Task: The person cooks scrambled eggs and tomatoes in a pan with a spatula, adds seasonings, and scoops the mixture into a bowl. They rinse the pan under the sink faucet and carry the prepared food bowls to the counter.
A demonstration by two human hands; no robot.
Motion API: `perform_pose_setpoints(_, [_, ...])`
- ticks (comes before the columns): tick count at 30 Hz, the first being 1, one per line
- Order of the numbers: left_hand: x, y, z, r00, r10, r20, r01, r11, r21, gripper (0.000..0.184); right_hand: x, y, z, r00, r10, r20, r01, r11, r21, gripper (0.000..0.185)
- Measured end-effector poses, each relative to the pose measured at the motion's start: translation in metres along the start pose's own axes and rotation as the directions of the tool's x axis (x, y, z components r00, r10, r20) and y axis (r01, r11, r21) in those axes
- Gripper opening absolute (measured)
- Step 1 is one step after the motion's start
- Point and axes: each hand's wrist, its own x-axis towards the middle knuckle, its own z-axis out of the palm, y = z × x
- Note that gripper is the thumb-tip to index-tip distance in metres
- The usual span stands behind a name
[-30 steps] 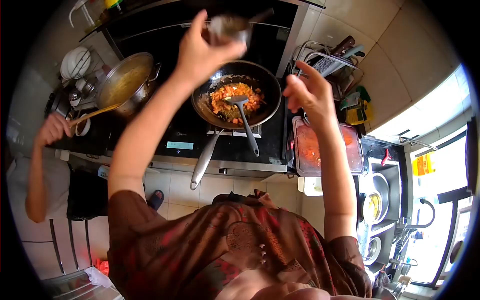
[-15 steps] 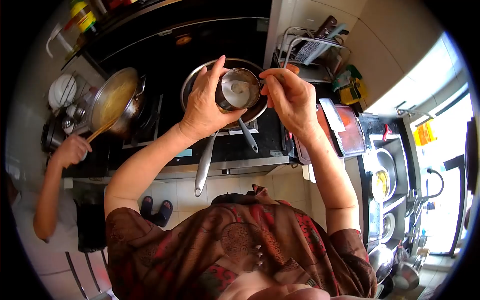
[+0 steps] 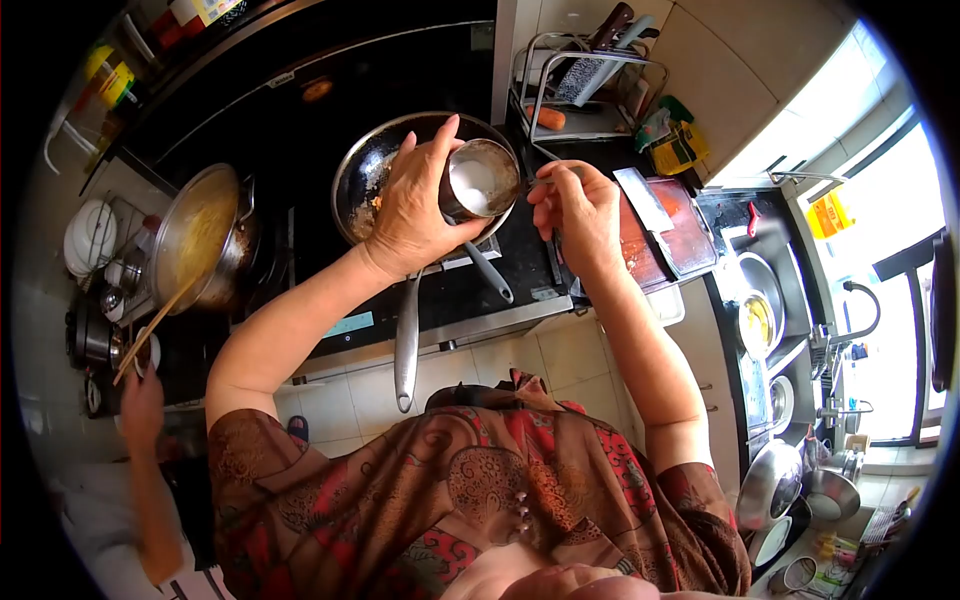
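My left hand [image 3: 420, 200] is wrapped round a small metal cup [image 3: 482, 178] holding white granules, tilted above the frying pan. Beside the cup's rim, my right hand [image 3: 578, 210] pinches a thin metal handle [image 3: 541, 182]; I cannot make out its far end. The dark frying pan [image 3: 350, 205] sits on the stove under both hands, with small light bits inside and its steel handle [image 3: 406, 350] pointing toward me. A second metal utensil handle [image 3: 490, 275] leans out over the pan's near rim.
At left stands a large pot [image 3: 205, 240] of yellowish food with chopsticks [image 3: 165, 325] across its rim. Another person's hand [image 3: 143, 405] is below it. To the right are a cleaver [image 3: 643, 200] on a red cutting board [image 3: 690, 230], a knife rack [image 3: 590, 75] and a sink [image 3: 790, 290].
The view has shifted. My right hand has moved slightly away from the cup, whose white contents now look smoother. The other person's hand has dropped away from the pot.
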Motion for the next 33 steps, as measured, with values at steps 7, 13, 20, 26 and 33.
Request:
perform_pose_setpoints(7, [-0.012,-0.037,-0.002,0.999,-0.051,-0.015,0.051,0.999,-0.004,0.105,0.025,0.005,0.011,1.0,0.01,-0.009,-0.009,0.999,0.039,0.02])
perform_pose_setpoints(13, [-0.03,-0.072,-0.016,0.962,-0.25,-0.111,0.251,0.968,-0.009,0.103,0.065,0.006,0.032,0.999,-0.025,0.037,0.02,0.992,0.127,0.019])
perform_pose_setpoints(20, [-0.056,-0.095,-0.057,0.924,-0.334,-0.188,0.351,0.934,0.069,0.101,0.128,0.045,0.05,0.994,0.016,-0.106,-0.011,0.998,0.055,0.018])
perform_pose_setpoints(26, [-0.066,-0.095,-0.071,0.905,-0.368,-0.214,0.39,0.919,0.065,0.101,0.145,0.056,0.037,0.988,-0.061,-0.139,0.073,0.994,0.084,0.017])
perform_pose_setpoints(33, [-0.074,-0.092,-0.076,0.887,-0.399,-0.234,0.412,0.911,0.007,0.098,0.145,0.061,0.055,0.995,-0.03,-0.098,0.04,0.995,0.097,0.018])
